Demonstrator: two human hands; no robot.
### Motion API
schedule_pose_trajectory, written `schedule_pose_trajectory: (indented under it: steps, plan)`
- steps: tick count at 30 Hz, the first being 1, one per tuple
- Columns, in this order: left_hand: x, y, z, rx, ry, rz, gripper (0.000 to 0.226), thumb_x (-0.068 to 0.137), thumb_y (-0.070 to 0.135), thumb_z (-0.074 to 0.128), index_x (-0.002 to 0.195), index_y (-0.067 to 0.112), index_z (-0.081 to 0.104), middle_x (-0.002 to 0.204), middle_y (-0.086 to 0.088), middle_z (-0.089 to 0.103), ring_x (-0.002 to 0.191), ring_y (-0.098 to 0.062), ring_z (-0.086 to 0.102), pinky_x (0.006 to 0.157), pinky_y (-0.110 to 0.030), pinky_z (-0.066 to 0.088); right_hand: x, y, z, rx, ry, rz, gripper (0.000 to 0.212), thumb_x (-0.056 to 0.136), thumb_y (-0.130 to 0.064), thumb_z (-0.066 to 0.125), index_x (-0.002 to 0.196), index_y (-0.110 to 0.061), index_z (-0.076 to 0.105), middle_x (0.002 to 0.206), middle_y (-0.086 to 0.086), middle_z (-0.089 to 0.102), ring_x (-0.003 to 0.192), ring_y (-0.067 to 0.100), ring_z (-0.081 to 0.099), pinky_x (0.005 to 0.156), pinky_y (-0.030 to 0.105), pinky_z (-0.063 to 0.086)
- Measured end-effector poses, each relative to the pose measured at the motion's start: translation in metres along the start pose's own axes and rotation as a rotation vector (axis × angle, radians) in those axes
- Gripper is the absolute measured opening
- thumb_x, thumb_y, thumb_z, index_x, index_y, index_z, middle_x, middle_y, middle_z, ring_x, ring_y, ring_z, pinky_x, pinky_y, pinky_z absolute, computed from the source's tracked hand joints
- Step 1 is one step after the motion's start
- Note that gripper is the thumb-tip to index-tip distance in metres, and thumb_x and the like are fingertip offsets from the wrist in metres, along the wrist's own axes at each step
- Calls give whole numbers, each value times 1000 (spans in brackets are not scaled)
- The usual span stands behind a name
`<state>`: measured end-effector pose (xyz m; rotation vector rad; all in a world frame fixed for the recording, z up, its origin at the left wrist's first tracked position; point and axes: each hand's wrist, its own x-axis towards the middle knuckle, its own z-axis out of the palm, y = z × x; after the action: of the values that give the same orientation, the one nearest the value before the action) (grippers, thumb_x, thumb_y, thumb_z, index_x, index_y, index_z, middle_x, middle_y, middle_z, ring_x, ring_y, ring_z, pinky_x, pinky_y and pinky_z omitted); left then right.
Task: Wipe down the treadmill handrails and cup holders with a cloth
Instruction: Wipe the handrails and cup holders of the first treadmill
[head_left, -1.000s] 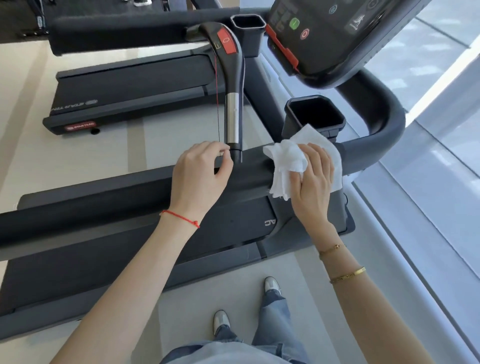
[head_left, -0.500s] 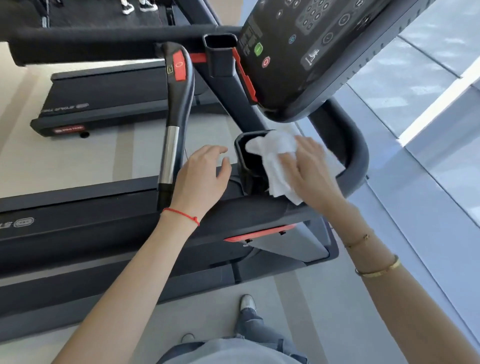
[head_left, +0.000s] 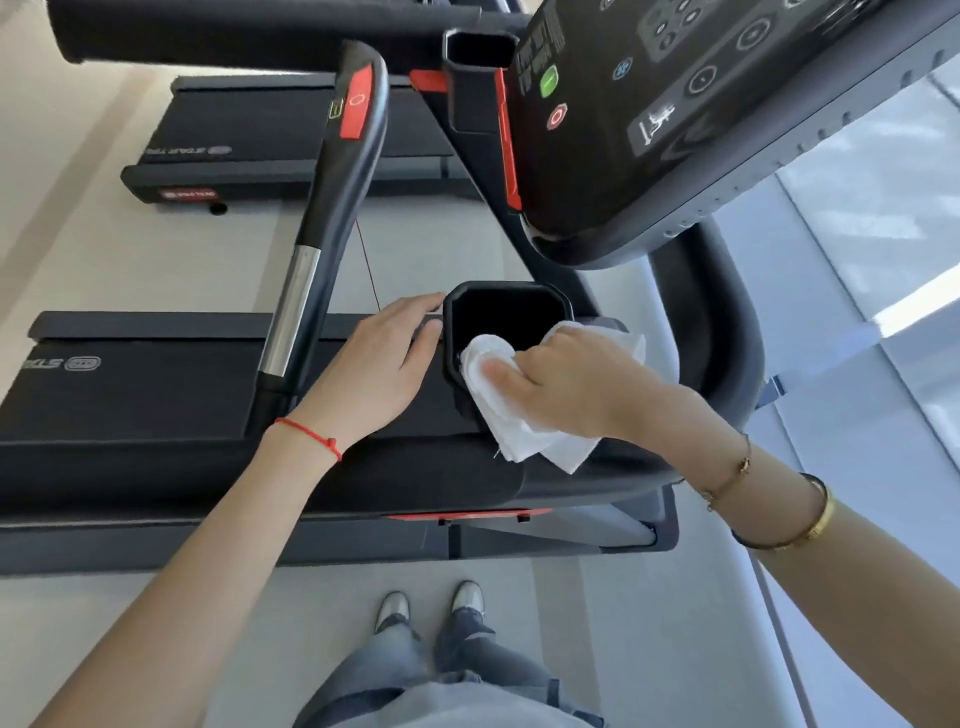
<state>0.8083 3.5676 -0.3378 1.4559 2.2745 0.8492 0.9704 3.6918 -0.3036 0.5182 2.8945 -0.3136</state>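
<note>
A black octagonal cup holder (head_left: 506, 296) sits on the near side of the treadmill, beside the padded black handrail (head_left: 156, 467). My right hand (head_left: 566, 379) grips a crumpled white cloth (head_left: 524, 436) and presses it against the cup holder's near rim, with part of the cloth folded inside. My left hand (head_left: 379, 369) rests flat on the handrail, its straight fingers touching the cup holder's left edge. A second cup holder (head_left: 480, 52) stands farther back by the console.
The black console (head_left: 675, 104) with green and red buttons overhangs at upper right. A curved grip bar (head_left: 337, 197) with a red panel and metal section rises left of the cup holder. Another treadmill (head_left: 291, 135) lies behind. My feet stand on the grey floor (head_left: 623, 623).
My right hand carried the cloth from the handrail to the cup holder and now wipes its near rim. My left hand slid right along the rail to the cup holder's edge.
</note>
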Motion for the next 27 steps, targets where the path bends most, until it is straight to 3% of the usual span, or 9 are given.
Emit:
schedule_pose_trajectory:
  steps: [8, 10, 12, 14, 18, 21, 23, 25, 27]
  plan:
    - [1, -2, -4, 32, -35, 58, 47, 105, 33, 32, 150, 21, 36, 146, 7, 46, 130, -10, 46, 107, -31, 41, 42, -4, -6, 35, -406, 98, 50, 101, -33, 14, 119, -11, 54, 83, 0, 47, 84, 27, 44, 82, 38, 29]
    - [-1, -3, -3, 35, -28, 59, 48, 104, 35, 32, 150, 22, 34, 145, 8, 45, 129, -9, 47, 105, -30, 42, 40, -5, -6, 37, -339, 54, 40, 99, -25, 15, 114, -12, 49, 73, -3, 39, 80, 27, 43, 79, 38, 29]
    - [-1, -3, -3, 48, -36, 68, 50, 103, 37, 31, 151, 23, 32, 143, 8, 46, 127, -8, 47, 101, -25, 41, 25, -5, -5, 81, -223, 31, 24, 98, -22, 17, 88, -14, 38, 65, -4, 40, 74, 27, 47, 80, 39, 33]
    - [-3, -4, -4, 57, -49, 79, 52, 102, 39, 30, 152, 23, 30, 142, 9, 46, 127, -6, 45, 99, -19, 37, 8, -3, -3, -23, -122, -90, 30, 102, -28, 27, 73, -20, 21, 61, -4, 50, 71, 26, 55, 89, 41, 38]
    - [-3, -2, -6, 75, -44, 88, 53, 102, 38, 30, 153, 22, 30, 138, 8, 48, 122, -7, 47, 96, -20, 38, -25, 14, 6, -31, 101, -144, 27, 100, -43, 44, 93, -22, 60, 105, -4, 67, 114, 19, 56, 116, 39, 24]
    - [-3, 0, -7, 68, -34, 97, 54, 102, 40, 31, 153, 21, 30, 139, 9, 48, 123, -8, 47, 97, -23, 40, -43, 25, 20, 178, 223, -45, 14, 101, -46, 40, 96, -33, 42, 160, -3, 25, 151, 16, 8, 118, 39, 17]
    - [-3, -1, -5, 63, -36, 96, 56, 102, 45, 32, 153, 24, 28, 145, 11, 44, 129, -6, 44, 101, -23, 39, -47, 28, 27, 430, 200, 154, 34, 98, -55, 35, 107, -24, 46, 163, -12, -7, 149, 7, -14, 110, 25, 17]
    - [-4, -2, -3, 52, -31, 88, 59, 100, 48, 35, 154, 26, 26, 148, 12, 42, 133, -5, 41, 104, -22, 36, -40, 30, 28, 633, 118, 380, 64, 94, -62, 34, 133, -12, 40, 161, 9, 16, 150, 19, 11, 107, 23, 30]
    - [-4, -3, -2, 48, -28, 84, 60, 99, 49, 37, 154, 26, 26, 149, 11, 41, 135, -4, 40, 105, -19, 33, -23, 31, 26, 722, 104, 507, 63, 95, -55, 40, 141, -12, 30, 106, 12, 58, 110, 32, 56, 76, 22, 47]
